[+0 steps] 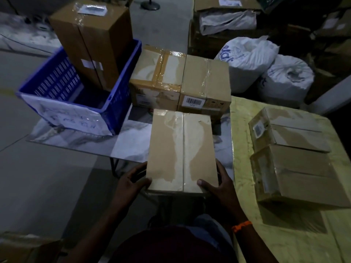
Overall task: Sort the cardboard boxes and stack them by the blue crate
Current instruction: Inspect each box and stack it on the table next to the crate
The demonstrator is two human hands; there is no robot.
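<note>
Here left hand [131, 182], right hand [218, 184] grip a box [181, 149], perhaps lifted.

A long box [182, 150] of brown card, with clear tape down its middle, lies flat. The left hand [131, 181] and right hand [218, 185] grip its near corners. Past its far end a torn-tape box [157, 76] and a barcode box [206, 82] sit touching, side by side, right next to the blue crate [121, 86]. A tall box [91, 40] stands inside the crate. A far box [290, 128] and a near box [302, 173] lie on the yellow table [243, 130].
</note>
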